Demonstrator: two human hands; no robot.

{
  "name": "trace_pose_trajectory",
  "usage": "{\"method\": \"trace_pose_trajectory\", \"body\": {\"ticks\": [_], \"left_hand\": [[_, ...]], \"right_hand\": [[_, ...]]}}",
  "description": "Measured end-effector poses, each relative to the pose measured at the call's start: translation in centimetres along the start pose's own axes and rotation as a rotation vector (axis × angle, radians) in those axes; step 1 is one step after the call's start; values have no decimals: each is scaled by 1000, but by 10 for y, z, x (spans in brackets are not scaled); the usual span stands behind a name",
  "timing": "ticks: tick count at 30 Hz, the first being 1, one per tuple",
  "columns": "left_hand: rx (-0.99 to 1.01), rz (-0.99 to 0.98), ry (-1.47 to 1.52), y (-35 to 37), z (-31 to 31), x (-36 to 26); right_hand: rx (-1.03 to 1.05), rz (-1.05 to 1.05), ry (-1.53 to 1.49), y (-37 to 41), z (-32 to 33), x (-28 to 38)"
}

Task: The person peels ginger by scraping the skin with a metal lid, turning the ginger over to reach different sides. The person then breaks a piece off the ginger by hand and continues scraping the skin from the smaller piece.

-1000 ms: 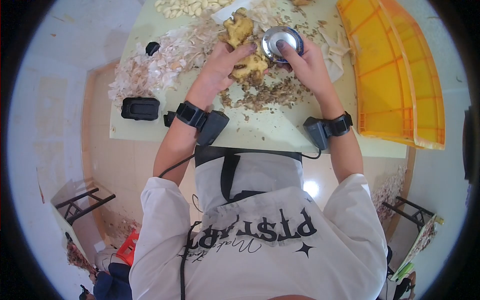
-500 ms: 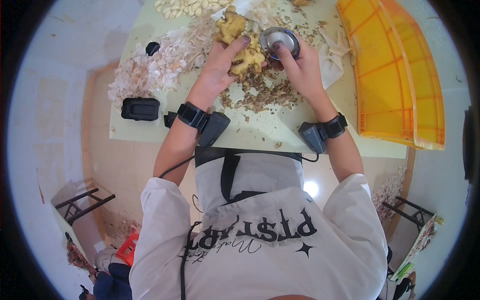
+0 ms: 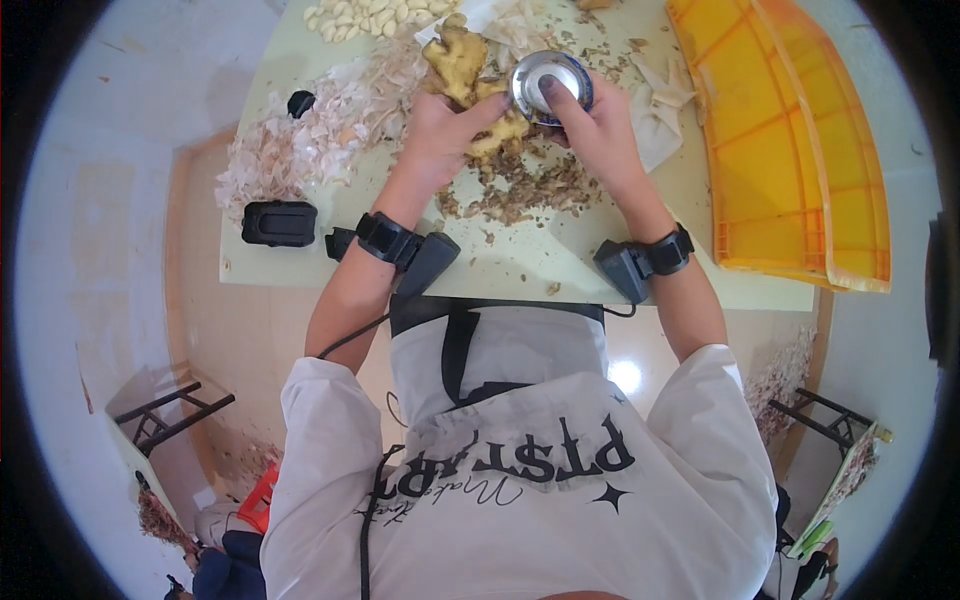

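Note:
A knobbly piece of ginger root (image 3: 455,62), partly peeled and yellow, is gripped by my left hand (image 3: 440,138), the thumb lying across it. My right hand (image 3: 606,132) holds a round silver metal can (image 3: 530,88) with a blue edge, its thumb pressed on the recessed end. The can's rim is right at the ginger's right side, and the right fingers are hidden underneath. Brown ginger scrapings (image 3: 535,190) lie scattered on the table (image 3: 490,268) below both hands.
Garlic skins (image 3: 290,155) cover the table's left side, with peeled garlic cloves (image 3: 375,18) behind. A black case (image 3: 279,223) sits near the left edge. A yellow plastic crate (image 3: 775,150) stands at the right, beside a pale crumpled sheet (image 3: 660,115).
The ginger has turned in my left hand, and the left thumb has shifted right. My right hand has moved the can slightly up and left, tilting its end more toward me.

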State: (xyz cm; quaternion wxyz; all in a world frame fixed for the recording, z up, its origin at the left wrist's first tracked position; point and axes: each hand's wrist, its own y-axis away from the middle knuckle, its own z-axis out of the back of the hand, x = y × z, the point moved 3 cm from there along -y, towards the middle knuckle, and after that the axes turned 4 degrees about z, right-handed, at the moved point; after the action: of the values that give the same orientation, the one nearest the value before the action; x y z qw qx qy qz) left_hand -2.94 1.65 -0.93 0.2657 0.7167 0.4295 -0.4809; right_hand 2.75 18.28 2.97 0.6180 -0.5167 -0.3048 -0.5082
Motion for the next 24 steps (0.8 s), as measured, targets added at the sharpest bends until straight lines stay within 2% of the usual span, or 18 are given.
{"method": "trace_pose_trajectory", "body": {"ticks": [6,8,9,11,12,14,21,24], "left_hand": [[-37,-31,84,0,-11,-5],[-52,41,169,0,-11,-5],[-54,40,170,0,-10,-6],[-65,48,206,-2,-6,-6],[-67,47,207,-3,-5,-4],[-115,-7,262,-6,-2,-3],[-128,-79,203,-6,-2,-9],[-162,-101,252,-6,1,-11]], "right_hand": [[-120,-7,-122,2,-4,6],[-246,53,74,1,6,0],[-244,53,74,1,9,-2],[-197,240,198,0,11,1],[-195,240,198,-2,12,0],[-62,575,472,-3,6,8],[84,670,571,1,4,15],[199,798,673,4,3,16]]}}
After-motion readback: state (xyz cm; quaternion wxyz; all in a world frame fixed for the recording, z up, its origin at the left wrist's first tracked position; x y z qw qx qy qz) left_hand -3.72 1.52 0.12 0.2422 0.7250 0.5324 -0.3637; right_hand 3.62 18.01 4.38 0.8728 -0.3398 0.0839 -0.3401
